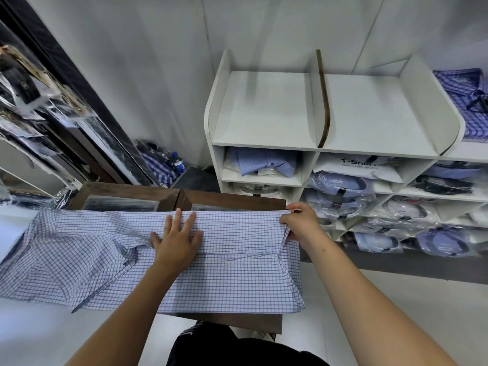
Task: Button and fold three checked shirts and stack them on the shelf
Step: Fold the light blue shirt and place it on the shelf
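- The checked shirt (232, 273) is lying flat on the wooden counter (232, 200), long axis running left to right, sleeve end trailing left.
- The left hand (179, 240) is pressing on the shirt's middle, fingers straight and spread.
- The right hand (299, 221) is pinching the folded fabric edge at the shirt's right end.

There is only the one view, worn on the person's head, looking forward and steeply down. It sits close over the wooden table (232, 200), so both forearms reach in from the bottom edge and the checked shirt (224, 273) fills the lower middle. The wide lens bends straight lines: the white shelf unit (266, 147) ahead to the right bows outward, and the wall behind it leans away above.
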